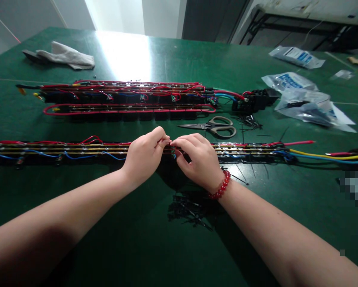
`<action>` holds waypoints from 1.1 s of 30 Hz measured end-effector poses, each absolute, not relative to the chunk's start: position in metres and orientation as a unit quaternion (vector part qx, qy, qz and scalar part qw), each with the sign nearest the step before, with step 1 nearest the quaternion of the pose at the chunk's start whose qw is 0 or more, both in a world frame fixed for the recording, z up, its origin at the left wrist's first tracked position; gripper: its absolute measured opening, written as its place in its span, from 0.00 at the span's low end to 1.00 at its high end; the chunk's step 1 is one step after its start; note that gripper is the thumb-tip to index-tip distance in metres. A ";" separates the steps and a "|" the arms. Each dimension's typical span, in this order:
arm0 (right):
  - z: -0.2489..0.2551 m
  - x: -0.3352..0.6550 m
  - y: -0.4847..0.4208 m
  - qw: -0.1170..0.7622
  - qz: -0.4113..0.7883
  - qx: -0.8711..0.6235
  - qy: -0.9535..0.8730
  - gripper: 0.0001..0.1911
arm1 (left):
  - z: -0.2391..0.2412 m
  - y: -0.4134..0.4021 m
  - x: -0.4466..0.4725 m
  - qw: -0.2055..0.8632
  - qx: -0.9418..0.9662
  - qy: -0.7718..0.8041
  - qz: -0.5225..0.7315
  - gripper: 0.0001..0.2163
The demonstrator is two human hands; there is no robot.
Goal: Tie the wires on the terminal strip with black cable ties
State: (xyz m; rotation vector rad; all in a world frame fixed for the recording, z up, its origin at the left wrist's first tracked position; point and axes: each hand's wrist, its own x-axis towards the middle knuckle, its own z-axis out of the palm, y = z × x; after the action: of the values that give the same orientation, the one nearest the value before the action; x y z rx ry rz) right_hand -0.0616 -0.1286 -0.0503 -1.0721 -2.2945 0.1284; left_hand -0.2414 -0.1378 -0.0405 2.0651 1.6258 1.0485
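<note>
Two bare hands meet over a long, narrow wired strip [113,152] that lies across the near half of the smooth green table [107,243]. Its long axis runs left to right: the left end passes out of my sight, while thick red, yellow and blue cables [312,154] come off toward the right. Slim gold-coloured rails line it, with thin, loosely waved blue and red wires along them. The left hand [144,153] draws its fingertips into a narrow pinch; the right hand [198,157], below a bracelet [221,186] of glossy red beads, curls thumb and forefinger close around a spot beside it. What either holds, I can't tell.

Thin black ties [186,209] lie tangled on the near side. Past the strip, grey-handled scissors [210,125] lie with blades pointing left, near more wired assemblies [122,92]. Crinkled clear bags [325,109] bear blue print; something dark shows through one. A crumpled, pale cloth [67,58] sits at the far left.
</note>
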 end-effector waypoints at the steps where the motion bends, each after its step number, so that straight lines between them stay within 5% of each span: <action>1: -0.050 -0.062 -0.129 0.298 0.049 -0.404 -0.863 0.11 | -0.040 -0.137 -0.242 0.161 0.718 0.569 0.367 0.06; 19: -0.049 -0.061 -0.129 0.295 0.049 -0.399 -0.867 0.09 | -0.051 -0.146 -0.241 0.075 0.729 0.467 0.495 0.04; 25: -0.050 -0.062 -0.128 0.295 0.041 -0.400 -0.867 0.09 | -0.049 -0.147 -0.241 0.121 0.736 0.479 0.462 0.03; 33: -0.050 -0.062 -0.128 0.296 0.047 -0.402 -0.865 0.09 | -0.047 -0.140 -0.241 0.054 0.791 0.497 0.352 0.03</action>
State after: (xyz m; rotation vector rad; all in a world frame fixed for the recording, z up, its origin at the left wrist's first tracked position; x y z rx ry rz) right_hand -0.0616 -0.1282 -0.0497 -1.0686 -2.3007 0.1263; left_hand -0.2406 -0.1403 -0.0469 2.4023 1.5102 1.0705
